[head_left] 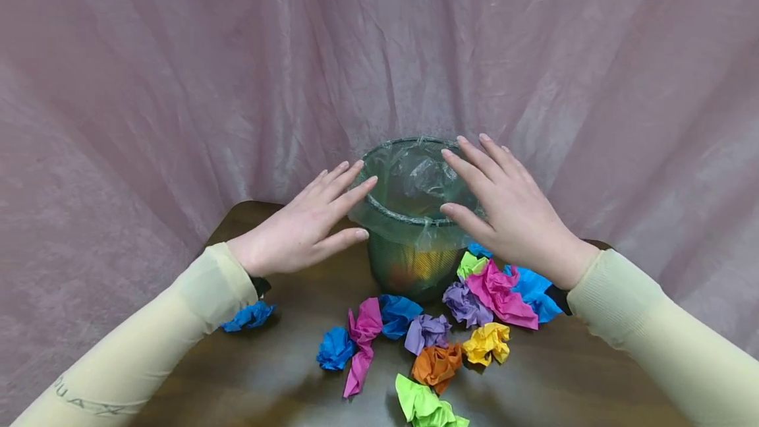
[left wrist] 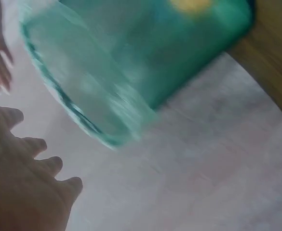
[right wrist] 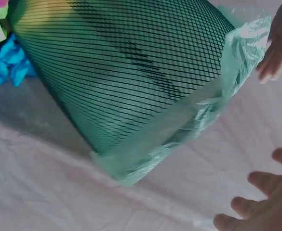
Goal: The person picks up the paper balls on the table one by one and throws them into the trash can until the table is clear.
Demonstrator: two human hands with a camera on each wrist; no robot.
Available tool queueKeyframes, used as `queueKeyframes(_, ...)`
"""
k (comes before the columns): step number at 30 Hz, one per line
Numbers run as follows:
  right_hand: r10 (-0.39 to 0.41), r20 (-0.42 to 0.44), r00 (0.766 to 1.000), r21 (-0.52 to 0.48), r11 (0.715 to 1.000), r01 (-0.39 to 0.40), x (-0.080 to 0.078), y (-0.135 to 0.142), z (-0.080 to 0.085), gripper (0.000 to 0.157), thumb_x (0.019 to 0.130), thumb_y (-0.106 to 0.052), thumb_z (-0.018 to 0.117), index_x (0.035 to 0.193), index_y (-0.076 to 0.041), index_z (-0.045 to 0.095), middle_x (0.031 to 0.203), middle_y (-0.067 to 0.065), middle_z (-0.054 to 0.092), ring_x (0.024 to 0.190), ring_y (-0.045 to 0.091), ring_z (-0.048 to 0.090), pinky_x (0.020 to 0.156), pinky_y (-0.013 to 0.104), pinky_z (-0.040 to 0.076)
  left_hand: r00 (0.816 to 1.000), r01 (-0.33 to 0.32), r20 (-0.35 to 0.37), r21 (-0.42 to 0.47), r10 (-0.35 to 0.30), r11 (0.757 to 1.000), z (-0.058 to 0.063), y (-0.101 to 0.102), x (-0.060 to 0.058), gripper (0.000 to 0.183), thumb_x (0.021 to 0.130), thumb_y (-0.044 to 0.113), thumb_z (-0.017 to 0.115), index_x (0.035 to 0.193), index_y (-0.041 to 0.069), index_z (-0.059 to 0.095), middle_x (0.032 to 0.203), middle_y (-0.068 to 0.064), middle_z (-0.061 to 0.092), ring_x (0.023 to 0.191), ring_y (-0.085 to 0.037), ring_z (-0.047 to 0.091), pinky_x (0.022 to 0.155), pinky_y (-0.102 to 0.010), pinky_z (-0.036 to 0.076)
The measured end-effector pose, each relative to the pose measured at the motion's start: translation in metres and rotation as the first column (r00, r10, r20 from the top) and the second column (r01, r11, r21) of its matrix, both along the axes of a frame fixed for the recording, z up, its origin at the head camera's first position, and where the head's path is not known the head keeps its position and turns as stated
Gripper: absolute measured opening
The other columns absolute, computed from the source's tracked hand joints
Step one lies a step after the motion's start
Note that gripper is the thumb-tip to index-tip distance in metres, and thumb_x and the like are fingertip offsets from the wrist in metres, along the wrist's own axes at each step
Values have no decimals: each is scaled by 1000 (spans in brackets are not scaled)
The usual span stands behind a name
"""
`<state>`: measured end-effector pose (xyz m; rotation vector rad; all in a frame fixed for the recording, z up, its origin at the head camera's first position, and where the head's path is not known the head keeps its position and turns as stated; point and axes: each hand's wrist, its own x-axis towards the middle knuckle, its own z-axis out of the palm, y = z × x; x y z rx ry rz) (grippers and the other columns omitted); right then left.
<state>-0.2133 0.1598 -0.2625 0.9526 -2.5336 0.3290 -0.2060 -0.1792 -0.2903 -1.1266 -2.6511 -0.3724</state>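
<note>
Green mesh bin [head_left: 391, 272] stands behind crumpled papers [head_left: 437, 366]; I have left hand [head_left: 305, 223] and right hand [head_left: 514, 209] spread, empty, beside it: likely a pause; taking paper next calls for a pinch.

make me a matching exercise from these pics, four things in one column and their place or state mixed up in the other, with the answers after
Column 1
1. mesh bin
2. plastic liner
3. orange paper ball
4. left hand

Column 2
A. lies between a purple paper ball and a lime-green paper ball
B. folded outward over a rim
C. fingers extended, gripping nothing
D. stands upright on the table

Right pairs: 1-D, 2-B, 3-A, 4-C
</note>
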Motion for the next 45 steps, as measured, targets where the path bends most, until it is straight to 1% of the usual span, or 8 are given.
queueKeyframes(3, -27, -23, 999, -52, 998, 26, 10, 18, -9, 77, 100, -43, 64, 164, -21, 28, 170, 6, 19, 157, 32, 8, 124, 55, 7, 993, 102, -66, -12, -102, 995, -1, 16, 18, 75, 106, 56, 46, 166, 23, 15, 172, -2, 2, 157, -22, -1, 125, -49, 10)
queueKeyframes(7, -65, -21, 998, -101, 993, 63, 19, 46, -24, 78, 98, -38, 68, 163, -18, 30, 169, 8, 21, 156, 34, 9, 123, 56, 6, 965, 236, -108, -59, -241, 970, -6, 41, 42, 75, 106, 55, 45, 166, 20, 16, 172, -5, 4, 157, -25, 1, 125, -47, 11)
queueKeyframes(13, -157, 74, 985, -79, 984, 163, 22, 84, -61, 79, 97, -40, 70, 162, -17, 32, 167, 15, 25, 155, 39, 10, 123, 58, 1, 928, 366, -22, -148, -373, 919, -42, 73, 62, 75, 106, 56, 42, 166, 20, 13, 172, -6, 1, 157, -26, -1, 125, -44, 10)
queueKeyframes(20, -203, 222, 954, 98, 978, 185, 18, 121, -113, 88, 90, -33, 77, 162, -14, 30, 166, 21, 23, 152, 48, 9, 120, 62, -6, 922, 387, 77, -203, -380, 899, -93, 99, 73, 75, 105, 61, 37, 166, 23, 14, 171, -4, 5, 157, -23, -2, 124, -44, 12)
queueKeyframes(27, -241, 431, 870, 194, 966, 172, 9, 148, -142, 102, 80, -24, 83, 164, -14, 25, 167, 24, 15, 150, 54, 6, 115, 72, -2, 921, 388, 148, -254, -361, 886, -120, 125, 73, 74, 105, 65, 30, 166, 28, 10, 171, 0, -1, 156, -20, -4, 125, -44, 8)
queueKeyframes(32, -267, 483, 834, 195, 961, 195, 5, 166, -153, 111, 72, -21, 88, 163, -15, 26, 165, 27, 17, 146, 59, 12, 109, 79, 13, 920, 389, 165, -298, -354, 872, -121, 144, 67, 75, 103, 67, 27, 166, 32, 6, 171, 3, -5, 156, -17, -7, 125, -42, 5)
queueKeyframes(41, -308, 509, 804, 260, 945, 197, 2, 188, -166, 129, 62, -31, 97, 164, -10, 20, 162, 33, 16, 137, 67, 20, 97, 79, 35, 919, 391, 184, -333, -348, 858, -114, 172, 63, 76, 102, 70, 29, 165, 36, 4, 171, 7, -6, 155, -15, -9, 124, -38, 2)
queueKeyframes(45, -324, 536, 779, 269, 941, 206, 1, 193, -168, 132, 62, -33, 98, 164, -11, 18, 162, 34, 13, 135, 68, 19, 91, 76, 43, 920, 390, 180, -350, -348, 851, -117, 184, 62, 76, 102, 70, 29, 165, 36, 5, 171, 6, -1, 157, -18, 1, 125, -39, 6)
